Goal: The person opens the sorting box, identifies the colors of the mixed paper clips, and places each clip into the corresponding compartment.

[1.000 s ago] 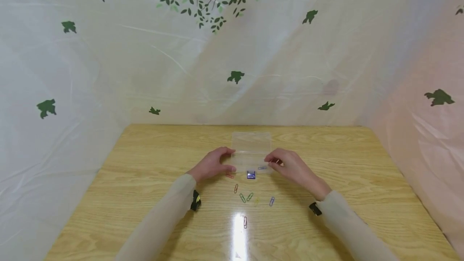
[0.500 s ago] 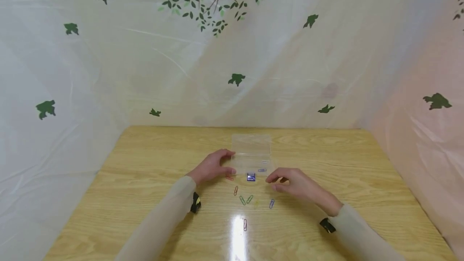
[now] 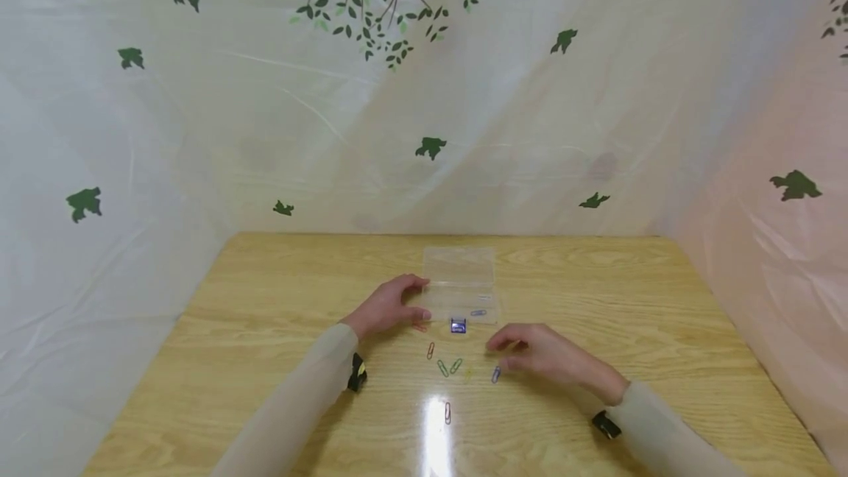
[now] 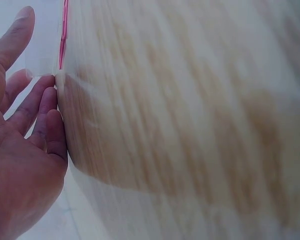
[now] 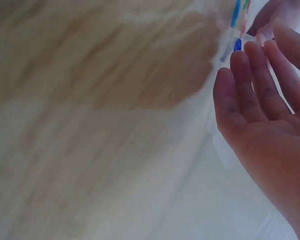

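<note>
A clear plastic box [image 3: 457, 302] lies with its lid [image 3: 458, 265] tilted back on the wooden table, two paper clips [image 3: 478, 313] inside its right part. My left hand [image 3: 391, 304] holds the box's left side, thumb at the front corner and fingers farther back. In the left wrist view, a pink-red paper clip [image 4: 64, 35] lies by the box. My right hand [image 3: 546, 355] hovers with loosely bent fingers and nothing visible between them. Its thumb is close to a blue paper clip [image 3: 496, 374]; contact cannot be made out.
A small blue-and-silver object [image 3: 458, 325] sits at the box's front edge. Red [image 3: 430, 350], green [image 3: 442, 368] and yellow paper clips [image 3: 468, 375] are scattered in front, with another red clip [image 3: 447, 413] nearer me. A pale curtain [image 3: 358, 168] surrounds the table [image 3: 285, 263].
My right hand has pulled back from the box's right side toward the blue clip, and a second clip now shows inside the box. The left hand stays at the box.
</note>
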`<state>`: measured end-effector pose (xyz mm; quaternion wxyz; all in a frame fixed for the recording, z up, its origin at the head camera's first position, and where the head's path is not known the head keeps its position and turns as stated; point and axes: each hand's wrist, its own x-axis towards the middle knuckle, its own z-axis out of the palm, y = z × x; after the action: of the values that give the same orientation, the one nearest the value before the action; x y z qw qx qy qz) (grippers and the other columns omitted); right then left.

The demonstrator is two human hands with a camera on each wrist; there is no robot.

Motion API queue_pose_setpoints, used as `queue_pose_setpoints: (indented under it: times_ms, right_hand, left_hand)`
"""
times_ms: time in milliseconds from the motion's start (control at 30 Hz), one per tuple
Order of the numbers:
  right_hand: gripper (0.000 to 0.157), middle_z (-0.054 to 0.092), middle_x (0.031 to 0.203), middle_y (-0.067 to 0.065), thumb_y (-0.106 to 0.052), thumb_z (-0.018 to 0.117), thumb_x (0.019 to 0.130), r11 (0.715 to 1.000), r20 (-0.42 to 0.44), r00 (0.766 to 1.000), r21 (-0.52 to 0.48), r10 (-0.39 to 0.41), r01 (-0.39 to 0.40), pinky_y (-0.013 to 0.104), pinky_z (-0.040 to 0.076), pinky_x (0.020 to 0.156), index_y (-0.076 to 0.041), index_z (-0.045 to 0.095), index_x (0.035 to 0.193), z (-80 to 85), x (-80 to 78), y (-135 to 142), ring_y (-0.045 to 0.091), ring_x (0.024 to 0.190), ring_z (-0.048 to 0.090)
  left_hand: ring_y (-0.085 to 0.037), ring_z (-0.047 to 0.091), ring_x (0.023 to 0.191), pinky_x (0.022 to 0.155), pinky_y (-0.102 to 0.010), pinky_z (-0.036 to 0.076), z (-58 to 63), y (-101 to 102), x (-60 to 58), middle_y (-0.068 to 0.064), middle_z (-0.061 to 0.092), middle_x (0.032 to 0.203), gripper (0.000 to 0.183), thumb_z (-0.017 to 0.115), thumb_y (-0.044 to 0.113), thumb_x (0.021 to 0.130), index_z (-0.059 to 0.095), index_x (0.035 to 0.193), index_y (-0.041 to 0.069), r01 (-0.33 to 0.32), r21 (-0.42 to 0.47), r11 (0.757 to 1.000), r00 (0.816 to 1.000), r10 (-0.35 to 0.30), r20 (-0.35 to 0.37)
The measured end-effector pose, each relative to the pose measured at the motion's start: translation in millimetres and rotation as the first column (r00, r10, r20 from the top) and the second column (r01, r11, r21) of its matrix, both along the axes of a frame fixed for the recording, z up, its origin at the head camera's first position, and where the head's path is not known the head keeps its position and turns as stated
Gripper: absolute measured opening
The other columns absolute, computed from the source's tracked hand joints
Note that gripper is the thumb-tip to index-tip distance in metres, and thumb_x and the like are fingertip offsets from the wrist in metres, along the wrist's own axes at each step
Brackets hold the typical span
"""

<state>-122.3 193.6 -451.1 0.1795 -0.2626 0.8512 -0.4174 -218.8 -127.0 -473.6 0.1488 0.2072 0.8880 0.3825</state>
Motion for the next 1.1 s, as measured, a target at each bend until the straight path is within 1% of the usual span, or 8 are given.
queue_pose_setpoints:
  times_ms: [200, 367, 467, 733, 800, 933, 1100]
  right_hand:
    - [0.022, 0.072, 0.116, -0.004, -0.018, 0.075, 0.096, 0.999, -0.030, 0.999, 0.045, 0.031, -0.030, 0.035, 0.054, 0.098, -0.015, 0.073, 0.117, -5.5, 0.7, -3, 0.019, 0.112, 0.065]
    - [0.019, 0.071, 0.114, -0.007, -0.018, 0.075, 0.097, 0.997, -0.014, 0.999, 0.068, 0.045, -0.044, 0.034, 0.053, 0.097, -0.016, 0.073, 0.116, -6.3, -0.4, -4, 0.018, 0.110, 0.064]
    - [0.018, 0.070, 0.113, -0.006, -0.016, 0.074, 0.097, 0.996, -0.018, 0.998, 0.074, 0.056, -0.055, 0.033, 0.054, 0.095, -0.015, 0.073, 0.115, -7.3, -0.6, -4, 0.016, 0.107, 0.064]
    - [0.014, 0.065, 0.104, -0.011, -0.009, 0.077, 0.093, 0.989, -0.103, 0.990, 0.123, 0.097, -0.084, 0.029, 0.055, 0.087, -0.018, 0.075, 0.104, -12.4, -3.4, -8, 0.006, 0.095, 0.061]
    - [0.014, 0.064, 0.101, -0.011, -0.008, 0.077, 0.093, 0.987, -0.107, 0.989, 0.133, 0.099, -0.085, 0.028, 0.055, 0.085, -0.019, 0.075, 0.100, -12.1, -4.0, -10, 0.005, 0.093, 0.060]
    - [0.013, 0.062, 0.096, -0.012, -0.008, 0.077, 0.093, 0.985, -0.110, 0.989, 0.153, 0.099, -0.082, 0.026, 0.054, 0.080, -0.021, 0.073, 0.093, -10.2, -4.3, -13, 0.003, 0.088, 0.057]
    - [0.014, 0.060, 0.094, -0.012, -0.009, 0.077, 0.093, 0.982, -0.095, 0.991, 0.174, 0.096, -0.078, 0.025, 0.054, 0.079, -0.021, 0.071, 0.090, -8.4, -3.7, -16, 0.003, 0.086, 0.055]
  left_hand:
    - [-0.026, 0.049, 0.140, 0.119, -0.043, 0.035, -0.2, 0, -0.2, -0.007, 0.058, 0.147, 0.064, 0.081, 0.029, 0.092, 0.055, 0.148, 0.011, 0.005, 0.009, 1.000, 1.000, -0.005, 0.008]
    - [-0.026, 0.048, 0.140, 0.120, -0.043, 0.034, 2.7, 0, -0.5, -0.006, 0.057, 0.147, 0.065, 0.081, 0.029, 0.092, 0.055, 0.148, 0.012, 0.009, 0.009, 1.000, 1.000, -0.009, 0.016]
    - [-0.026, 0.048, 0.141, 0.120, -0.043, 0.034, 2.9, -1, -1.1, -0.006, 0.058, 0.147, 0.065, 0.081, 0.029, 0.092, 0.055, 0.148, 0.012, 0.012, 0.009, 1.000, 1.000, -0.012, 0.016]
    - [-0.028, 0.046, 0.142, 0.121, -0.045, 0.033, 2.6, -2, -2.9, -0.008, 0.056, 0.149, 0.064, 0.081, 0.030, 0.092, 0.055, 0.148, 0.011, 0.014, 0.007, 1.000, 1.000, -0.014, 0.027]
    - [-0.029, 0.046, 0.142, 0.121, -0.046, 0.033, 3.0, -3, -3.1, -0.009, 0.056, 0.149, 0.064, 0.081, 0.030, 0.092, 0.055, 0.148, 0.010, 0.018, 0.010, 1.000, 1.000, -0.018, 0.025]
    - [-0.028, 0.047, 0.142, 0.121, -0.045, 0.033, 3.0, -3, -3.9, -0.008, 0.056, 0.148, 0.064, 0.081, 0.029, 0.092, 0.055, 0.148, 0.011, 0.021, 0.014, 1.000, 0.999, -0.021, 0.025]
    - [-0.028, 0.047, 0.142, 0.121, -0.045, 0.033, 2.2, -3, -5.0, -0.008, 0.056, 0.148, 0.063, 0.081, 0.029, 0.092, 0.055, 0.148, 0.011, 0.019, 0.025, 1.000, 0.999, -0.020, 0.029]
